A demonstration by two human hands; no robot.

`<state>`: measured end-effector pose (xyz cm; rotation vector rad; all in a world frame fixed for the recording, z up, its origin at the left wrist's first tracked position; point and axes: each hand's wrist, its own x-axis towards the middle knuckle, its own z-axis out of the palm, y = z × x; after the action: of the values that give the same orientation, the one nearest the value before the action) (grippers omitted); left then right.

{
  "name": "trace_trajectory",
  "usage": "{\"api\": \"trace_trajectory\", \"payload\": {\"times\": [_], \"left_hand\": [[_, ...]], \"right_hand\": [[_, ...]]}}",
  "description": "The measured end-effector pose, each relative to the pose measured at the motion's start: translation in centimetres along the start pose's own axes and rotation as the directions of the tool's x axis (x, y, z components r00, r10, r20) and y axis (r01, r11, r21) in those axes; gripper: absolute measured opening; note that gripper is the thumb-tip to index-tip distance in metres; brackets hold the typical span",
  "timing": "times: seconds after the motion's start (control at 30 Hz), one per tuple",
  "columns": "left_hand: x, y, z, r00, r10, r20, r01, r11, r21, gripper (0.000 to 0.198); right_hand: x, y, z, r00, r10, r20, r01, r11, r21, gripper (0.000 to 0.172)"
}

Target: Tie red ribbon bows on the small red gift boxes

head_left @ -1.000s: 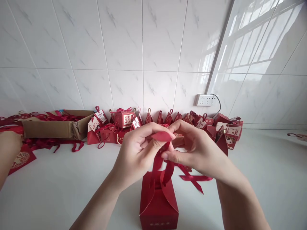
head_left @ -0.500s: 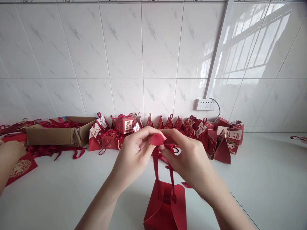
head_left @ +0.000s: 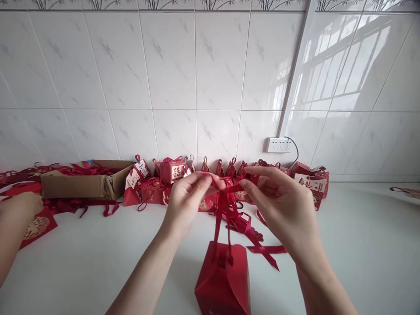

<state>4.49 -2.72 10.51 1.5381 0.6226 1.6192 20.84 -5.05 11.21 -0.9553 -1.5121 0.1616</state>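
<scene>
A red gift box [head_left: 223, 280] with curved closing flaps is at the front middle, over the white table. A red ribbon [head_left: 219, 218] rises from holes in its top to both hands. My left hand [head_left: 193, 192] is closed, pinching the ribbon between thumb and fingers. To its right, my right hand [head_left: 278, 197] pinches another stretch of the same ribbon, which runs taut between the two. Behind the box, loose ribbon pieces [head_left: 267, 250] lie on the table.
A cardboard box [head_left: 72, 187] full of red ribbons stands at left. Several finished red boxes [head_left: 173, 172] line the tiled wall, below a power strip [head_left: 278, 145]. At the left edge another person's hand [head_left: 26, 210] is by a red patterned box [head_left: 39, 227].
My hands have drawn apart, the right one moving rightward, stretching the ribbon between them. The gift box has shifted slightly left. More loose ribbon shows behind it.
</scene>
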Motion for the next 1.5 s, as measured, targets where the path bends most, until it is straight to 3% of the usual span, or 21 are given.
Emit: {"api": "trace_trajectory", "payload": {"times": [0.1,0.27,0.4,0.53,0.67,0.87,0.97,1.03,1.13,1.2,1.27,1.37,1.5], "left_hand": [[-0.9,-1.3,-0.5,0.967,-0.107,-0.229,0.073,0.986,-0.153,0.022],[-3.8,-2.7,-3.2,0.86,-0.207,-0.467,0.174,0.978,-0.113,0.026],[-5.7,-3.9,-6.1,0.789,-0.316,-0.527,0.303,0.946,-0.114,0.026],[-7.4,-5.2,-9.2,0.714,-0.346,-0.609,0.409,0.912,-0.039,0.024],[-9.1,-6.1,-11.7,0.708,-0.336,-0.621,0.526,0.838,0.146,0.026],[-11.8,-6.9,-13.3,0.759,-0.451,-0.469,0.632,0.682,0.367,0.018],[-12.3,-6.3,-12.5,0.795,-0.462,-0.394,0.607,0.624,0.492,0.012],[-11.9,-5.5,-11.1,0.854,-0.381,-0.355,0.521,0.625,0.581,0.017],[-10.7,-4.8,-8.2,0.936,-0.322,-0.139,0.325,0.647,0.69,0.025],[-9.9,-4.8,-6.4,0.896,-0.442,0.053,0.29,0.67,0.683,0.021],[-9.8,-5.0,-5.2,0.815,-0.553,0.171,0.327,0.683,0.653,0.033],[-10.7,-5.2,-4.6,0.743,-0.612,0.271,0.35,0.7,0.622,0.046],[-12.6,-4.0,-4.7,0.624,-0.693,0.361,0.483,0.705,0.519,0.044]], "right_hand": [[-0.9,-0.2,-1.7,0.997,0.069,-0.034,-0.071,0.994,-0.084,0.015],[-3.2,2.1,-5.0,0.97,0.242,-0.031,-0.244,0.956,-0.165,0.015],[-5.3,4.2,-7.5,0.898,0.439,-0.022,-0.436,0.886,-0.159,0.021],[-7.4,5.2,-9.6,0.849,0.527,-0.043,-0.524,0.827,-0.203,0.028],[-9.2,6.3,-11.5,0.827,0.562,-0.023,-0.548,0.795,-0.261,0.039],[-13.1,9.4,-13.8,0.771,0.629,0.1,-0.567,0.75,-0.341,0.037],[-14.3,10.5,-14.5,0.671,0.689,0.276,-0.535,0.707,-0.463,0.037],[-14.2,10.5,-14.1,0.624,0.714,0.317,-0.5,0.677,-0.541,0.037],[-13.2,9.4,-11.3,0.679,0.65,0.339,-0.478,0.743,-0.468,0.042],[-12.4,8.3,-8.4,0.702,0.543,0.461,-0.466,0.84,-0.28,0.053],[-12.1,7.4,-5.7,0.673,0.472,0.57,-0.493,0.86,-0.13,0.061],[-12.3,6.4,-3.5,0.587,0.494,0.642,-0.632,0.775,-0.018,0.064],[-12.9,6.1,-3.4,0.473,0.505,0.722,-0.792,0.603,0.096,0.056]]}}
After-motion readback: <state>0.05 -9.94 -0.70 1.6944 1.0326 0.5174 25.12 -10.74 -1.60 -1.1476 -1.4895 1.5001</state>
